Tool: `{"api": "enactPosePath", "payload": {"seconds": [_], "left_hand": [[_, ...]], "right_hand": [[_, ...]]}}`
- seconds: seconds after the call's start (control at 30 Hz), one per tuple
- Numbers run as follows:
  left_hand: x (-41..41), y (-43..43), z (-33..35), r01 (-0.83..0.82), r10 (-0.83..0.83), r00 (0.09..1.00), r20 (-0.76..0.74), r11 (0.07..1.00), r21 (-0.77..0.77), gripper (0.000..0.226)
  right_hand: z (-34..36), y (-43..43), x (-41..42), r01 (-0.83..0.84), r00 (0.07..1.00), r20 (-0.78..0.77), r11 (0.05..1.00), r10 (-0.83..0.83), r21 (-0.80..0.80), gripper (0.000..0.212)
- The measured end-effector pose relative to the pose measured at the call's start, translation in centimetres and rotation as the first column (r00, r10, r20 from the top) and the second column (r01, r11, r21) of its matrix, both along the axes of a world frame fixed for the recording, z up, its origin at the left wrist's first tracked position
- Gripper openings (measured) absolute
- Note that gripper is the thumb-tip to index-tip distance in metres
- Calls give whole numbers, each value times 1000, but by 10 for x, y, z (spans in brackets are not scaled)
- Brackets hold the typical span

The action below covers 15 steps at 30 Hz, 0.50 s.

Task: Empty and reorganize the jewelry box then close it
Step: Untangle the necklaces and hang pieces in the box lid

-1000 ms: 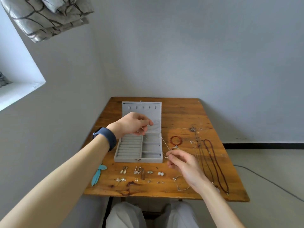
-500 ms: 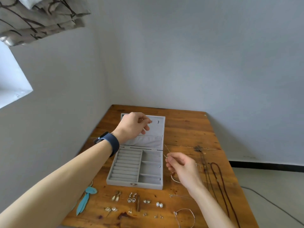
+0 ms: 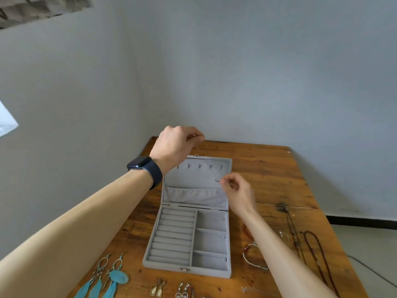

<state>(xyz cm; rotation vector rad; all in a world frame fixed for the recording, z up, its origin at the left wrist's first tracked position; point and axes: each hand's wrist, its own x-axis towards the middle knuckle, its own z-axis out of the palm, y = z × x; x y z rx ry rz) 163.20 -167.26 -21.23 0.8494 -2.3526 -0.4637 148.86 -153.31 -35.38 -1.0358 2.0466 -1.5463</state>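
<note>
Fingers of left hand [image 3: 176,145] and right hand [image 3: 238,191] pinch a thin chain [image 3: 207,162] between them; tugging could snap it or snag the lid hooks [image 3: 199,166] below.

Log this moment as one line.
left hand: pinches thin chain top | right hand: pinches its lower end | jewelry box: open, lid up
</note>
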Motion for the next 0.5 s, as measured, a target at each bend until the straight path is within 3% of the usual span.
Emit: {"api": "enactPosePath", "payload": {"seconds": [0.2,0.4,0.5], "left_hand": [[-13,-9,-14,54,-51,998,43,996,-66,17],[-25,-6,-27,126,-100,980,169,980,-152,19],[-29,-2,-33,165,-125,965,231,972,-166,20]], "right_hand": [[-12,-12,4,37,980,-197,999,-32,25,9],[-13,-12,2,6,982,-189,1000,-3,16,23],[-10,-9,-2,-49,993,-109,998,51,25,29]]}}
